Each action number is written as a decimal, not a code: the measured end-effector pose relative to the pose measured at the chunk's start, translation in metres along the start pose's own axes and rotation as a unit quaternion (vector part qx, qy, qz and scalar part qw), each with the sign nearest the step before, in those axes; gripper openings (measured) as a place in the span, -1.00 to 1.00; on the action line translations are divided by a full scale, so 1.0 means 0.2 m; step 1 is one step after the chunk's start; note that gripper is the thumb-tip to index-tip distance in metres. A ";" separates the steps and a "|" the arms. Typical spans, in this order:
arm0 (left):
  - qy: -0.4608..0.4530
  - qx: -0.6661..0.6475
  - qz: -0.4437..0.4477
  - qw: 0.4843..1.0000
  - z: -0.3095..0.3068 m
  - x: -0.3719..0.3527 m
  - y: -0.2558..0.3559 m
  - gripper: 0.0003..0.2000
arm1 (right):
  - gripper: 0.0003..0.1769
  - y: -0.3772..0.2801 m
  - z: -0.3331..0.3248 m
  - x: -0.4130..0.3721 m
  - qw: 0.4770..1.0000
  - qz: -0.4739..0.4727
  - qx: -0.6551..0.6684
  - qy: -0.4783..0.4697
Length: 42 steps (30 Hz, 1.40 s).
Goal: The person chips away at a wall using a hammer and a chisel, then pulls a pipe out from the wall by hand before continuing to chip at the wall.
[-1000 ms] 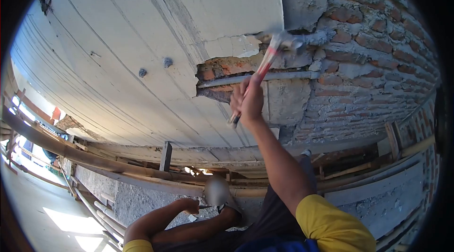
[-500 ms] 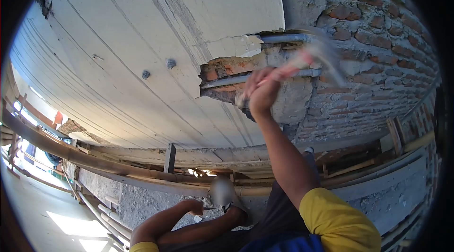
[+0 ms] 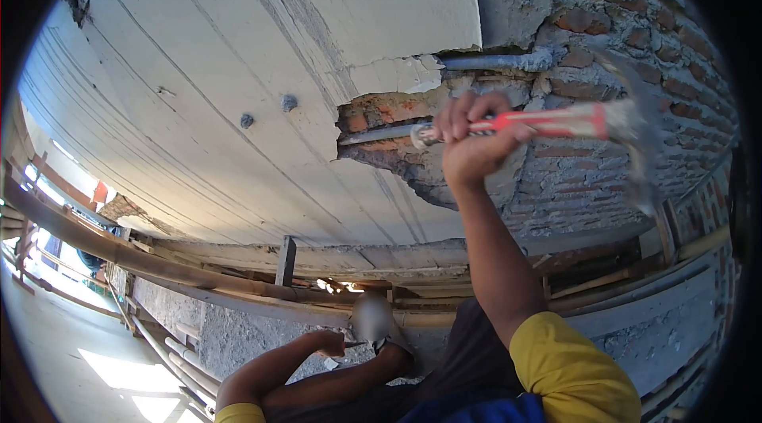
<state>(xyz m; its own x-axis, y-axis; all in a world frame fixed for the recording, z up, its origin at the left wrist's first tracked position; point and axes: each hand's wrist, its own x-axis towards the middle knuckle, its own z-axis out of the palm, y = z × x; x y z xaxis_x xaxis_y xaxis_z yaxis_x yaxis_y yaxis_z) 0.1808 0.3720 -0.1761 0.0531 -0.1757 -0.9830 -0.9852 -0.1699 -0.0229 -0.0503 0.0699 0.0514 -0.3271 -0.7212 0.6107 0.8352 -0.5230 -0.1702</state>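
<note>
The red-and-white-handled hammer (image 3: 556,121) lies nearly level across the wall, just to the right of the broken patch of plaster (image 3: 381,125) where orange brick shows through. Its grey metal head is a blur at the far end of the handle, well right of that patch and over the bare bricks. The right hand (image 3: 472,137) is closed in a tight fist round the butt end of the handle, right at the patch's right edge, with the forearm running down from it to a yellow short sleeve (image 3: 571,367). A thin grey pipe (image 3: 373,136) crosses the patch and passes behind the fist. A second grey pipe (image 3: 492,62) sits in a rough groove just above and to the right of the patch. Left of and above the patch spreads the smooth white plastered wall (image 3: 238,50), scored with long fine lines and marked by two small grey round spots (image 3: 288,102). To the right runs the rough red brick wall (image 3: 635,34) with thick grey mortar. Well below the patch are long weathered wooden poles and planks (image 3: 198,280). Lower again, the left hand (image 3: 329,341) is curled by a bent leg; whether it grips anything I cannot tell.
</note>
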 end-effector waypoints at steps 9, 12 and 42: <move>0.116 0.025 0.003 0.993 0.03 0.02 -0.02 -0.58 | -0.37 -0.19 -0.36 -0.81 0.811 0.560 -0.162 0.062; 0.061 -0.015 0.002 0.998 0.01 -0.03 0.03 -0.65 | -0.37 -0.21 -0.40 -0.83 0.844 0.486 -0.220 0.057; 0.080 0.025 -0.055 0.995 -0.16 -0.10 0.08 -0.54 | -0.67 -0.54 -1.13 -1.44 0.614 0.712 -0.340 0.004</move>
<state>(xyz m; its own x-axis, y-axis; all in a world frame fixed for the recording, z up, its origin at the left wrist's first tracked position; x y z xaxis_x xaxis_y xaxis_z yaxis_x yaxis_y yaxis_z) 0.1682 0.3415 -0.1501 0.1815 -0.3113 -0.9328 -0.9788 -0.1485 -0.1409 -0.1467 0.2311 -0.2802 0.5163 -0.6677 -0.5363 -0.1008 0.5745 -0.8123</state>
